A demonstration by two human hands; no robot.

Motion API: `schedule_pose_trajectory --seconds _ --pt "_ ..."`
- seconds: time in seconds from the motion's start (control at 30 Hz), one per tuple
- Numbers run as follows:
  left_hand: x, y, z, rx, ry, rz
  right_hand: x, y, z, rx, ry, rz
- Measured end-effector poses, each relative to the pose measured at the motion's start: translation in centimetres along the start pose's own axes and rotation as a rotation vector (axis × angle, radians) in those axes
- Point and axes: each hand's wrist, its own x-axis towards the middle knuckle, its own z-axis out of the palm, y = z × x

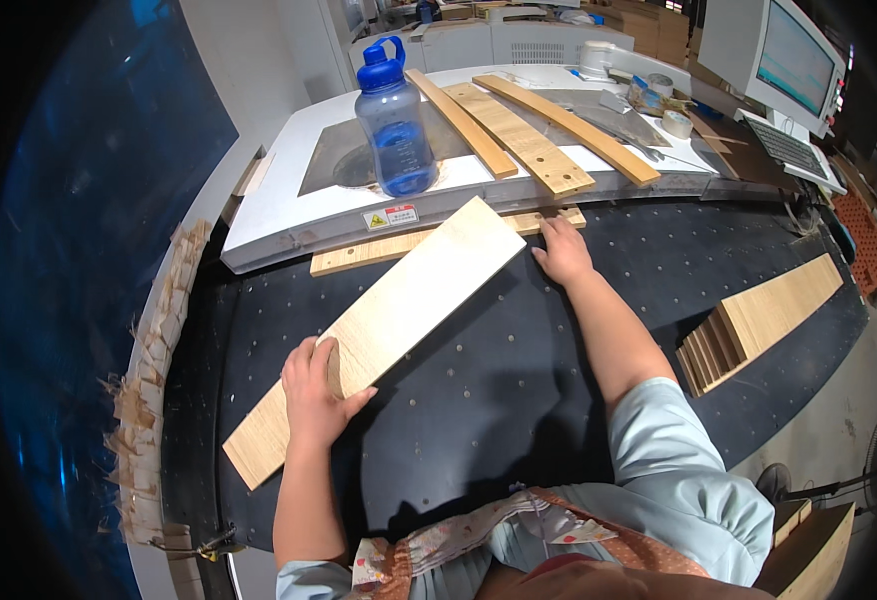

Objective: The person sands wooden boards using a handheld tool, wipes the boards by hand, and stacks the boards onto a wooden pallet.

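1. A long, pale, rectangular wooden board is seen lying diagonally on the dark, hole-dotted worktop, its far end raised toward the white machine housing.
2. The left hand is clamped on the board near its lower end, with the fingers curled over the near edge and the thumb spread on the worktop side.
3. The right hand is laid flat, fingers together, on the worktop just beside the board's upper corner; nothing is clasped by it, and it touches the end of a narrow light wooden strip lying along the foot of the housing.
4. A translucent blue plastic water bottle with a handle is stood upright on the housing.
5. Three long light wooden slats, one with drilled holes, are laid side by side behind the bottle.
6. A fanned stack of light wooden boards is set well apart at the right of the worktop.
7. A monitor and keyboard are seen at the upper right.
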Motion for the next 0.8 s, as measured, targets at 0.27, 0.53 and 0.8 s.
schedule_pose_trajectory --seconds 0.27,0.53,0.8 --pt "-0.6 1.9 1.2 -0.008 -0.141 -0.101 2.3 -0.2 2.6 -0.037 -0.189 0.184" --pt "-0.2 3.6 0.1 0.070 -0.178 0.017 -5.1 -1.9 -1.4 0.014 -0.178 0.205" --pt "5.4 0.7 3.3 0.022 -0.269 0.123 -20.4 -5.6 -8.3 0.075 -0.154 -0.013"
